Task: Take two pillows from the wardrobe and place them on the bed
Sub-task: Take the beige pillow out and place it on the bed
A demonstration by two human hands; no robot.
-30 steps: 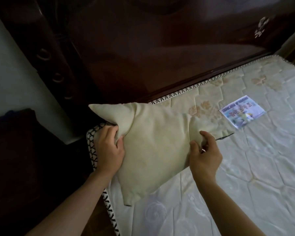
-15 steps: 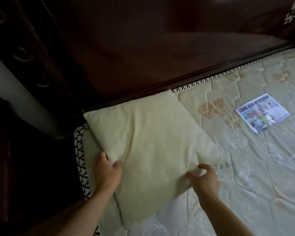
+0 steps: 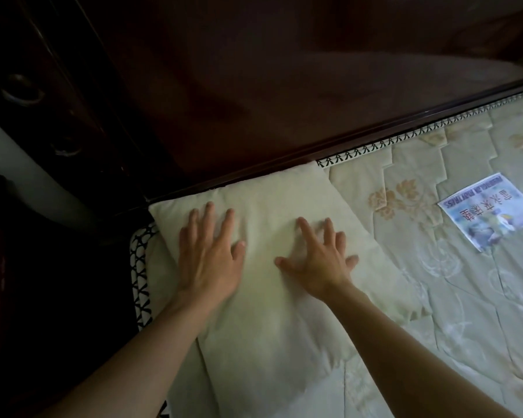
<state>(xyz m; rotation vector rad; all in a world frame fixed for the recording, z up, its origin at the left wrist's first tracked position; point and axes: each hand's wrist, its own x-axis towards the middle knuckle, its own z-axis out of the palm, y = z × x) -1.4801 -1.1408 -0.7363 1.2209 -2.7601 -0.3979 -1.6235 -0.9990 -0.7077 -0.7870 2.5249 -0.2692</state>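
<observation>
Both the left hand (image 3: pixel 207 260) and right hand (image 3: pixel 317 267) are pressing flat, fingers spread, on the pillow (image 3: pixel 272 327) lying against the headboard (image 3: pixel 254 86), so fetching another pillow is probably next.

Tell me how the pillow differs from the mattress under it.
The pillow is plain cream; the mattress is quilted with floral patterns. The pillow shows no label; the mattress carries a printed label. The pillow covers only the mattress's corner by the headboard. Both are pale fabric.
</observation>
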